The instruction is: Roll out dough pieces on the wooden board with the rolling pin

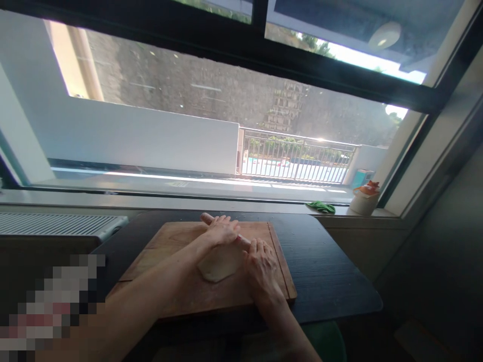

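Both hands lie over a wooden rolling pin, which slants across a flattened sheet of pale dough. My left hand grips the pin near its far left end, which sticks out past the fingers. Lower and to the right, my right hand bends its fingers over the other end and hides it. Under the dough is a wooden cutting board. The dough's far side is partly covered by the pin and my hands.
The board rests on a dark table against the window sill. On the sill are a green cloth and a white pot with something orange on top. A radiator stands left; a green round object shows below the table.
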The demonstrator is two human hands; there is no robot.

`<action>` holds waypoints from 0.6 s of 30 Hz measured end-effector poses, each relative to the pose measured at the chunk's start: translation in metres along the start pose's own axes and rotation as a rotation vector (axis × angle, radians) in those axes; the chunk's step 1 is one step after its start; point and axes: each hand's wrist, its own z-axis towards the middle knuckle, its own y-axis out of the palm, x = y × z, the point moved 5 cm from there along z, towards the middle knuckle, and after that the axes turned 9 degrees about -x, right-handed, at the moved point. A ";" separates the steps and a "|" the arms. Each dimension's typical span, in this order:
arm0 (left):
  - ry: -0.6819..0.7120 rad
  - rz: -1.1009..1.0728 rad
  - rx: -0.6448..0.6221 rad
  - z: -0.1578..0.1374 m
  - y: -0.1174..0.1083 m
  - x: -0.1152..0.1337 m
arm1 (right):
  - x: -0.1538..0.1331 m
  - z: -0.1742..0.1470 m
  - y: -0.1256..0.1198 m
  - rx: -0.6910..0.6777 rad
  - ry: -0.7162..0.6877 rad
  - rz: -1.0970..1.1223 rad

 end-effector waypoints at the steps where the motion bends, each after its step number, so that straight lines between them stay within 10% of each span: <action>1: 0.013 0.003 -0.041 0.011 -0.002 -0.015 | 0.001 0.001 -0.003 -0.015 0.001 0.013; 11: 0.019 0.090 -0.166 0.122 -0.026 -0.073 | 0.024 0.016 -0.001 -0.041 -0.012 0.042; 18: 0.039 0.130 -0.186 0.128 -0.015 -0.079 | 0.023 0.015 0.001 -0.031 -0.009 0.025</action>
